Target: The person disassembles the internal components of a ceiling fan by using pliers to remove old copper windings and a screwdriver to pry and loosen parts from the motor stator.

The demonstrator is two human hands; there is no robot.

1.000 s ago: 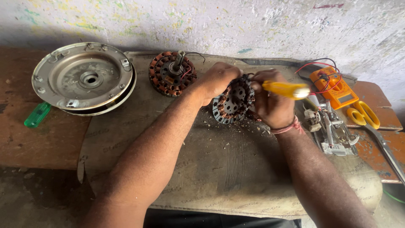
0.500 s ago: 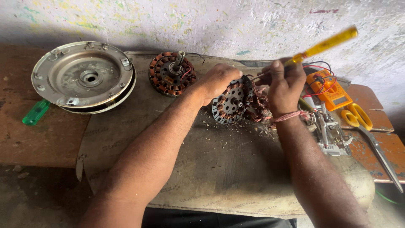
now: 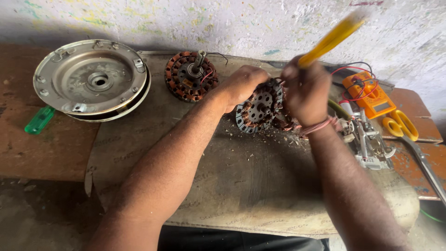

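A round motor stator [image 3: 259,111] with copper windings stands tilted on its edge on a brown sacking mat [image 3: 241,186]. My left hand [image 3: 241,85] grips its upper left rim and steadies it. My right hand [image 3: 306,90] is closed around a tool with a yellow handle [image 3: 332,38]. The handle points up and to the right and is blurred. The tool's tip is hidden between my hand and the stator's right side. Copper scraps [image 3: 283,132] lie under the stator.
A second wound stator with a shaft [image 3: 191,76] lies behind. A round metal fan cover [image 3: 90,79] sits at far left, a green-handled tool [image 3: 39,119] beside it. At right are an orange multimeter [image 3: 369,95], yellow-handled scissors [image 3: 402,125] and a metal tool [image 3: 369,144].
My right hand has swung the yellow handle from lying flat to pointing steeply upward. My left hand and the stator have stayed in place.
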